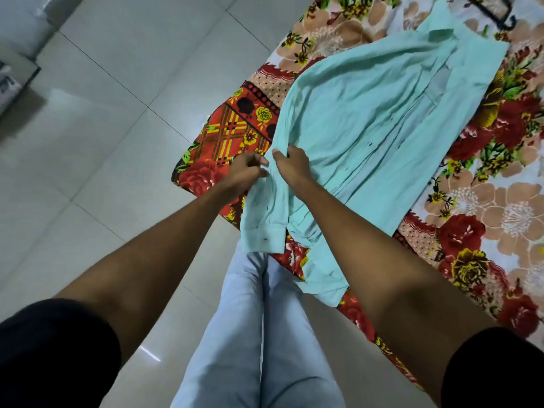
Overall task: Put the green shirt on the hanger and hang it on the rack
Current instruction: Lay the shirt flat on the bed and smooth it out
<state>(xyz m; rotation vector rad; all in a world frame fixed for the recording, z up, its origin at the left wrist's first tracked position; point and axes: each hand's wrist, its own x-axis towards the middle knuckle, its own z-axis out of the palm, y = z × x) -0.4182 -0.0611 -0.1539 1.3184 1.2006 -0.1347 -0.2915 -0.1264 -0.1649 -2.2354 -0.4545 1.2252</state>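
The pale green shirt (pixel 374 113) lies spread on a flowered bed sheet (pixel 485 207), collar toward the far right, a cuffed sleeve hanging over the near edge. My left hand (pixel 245 169) pinches the shirt's near-left edge. My right hand (pixel 290 163) grips the same edge right beside it, thumb on top. A black hanger (pixel 497 13) lies on the sheet beyond the collar, at the top right, partly cut off by the frame. No rack is in view.
The bed runs diagonally from the top middle to the lower right. Pale floor tiles (pixel 103 128) fill the left side. My legs in light trousers (pixel 253 334) stand at the bed's edge. A dim piece of furniture (pixel 11 81) sits at the far left.
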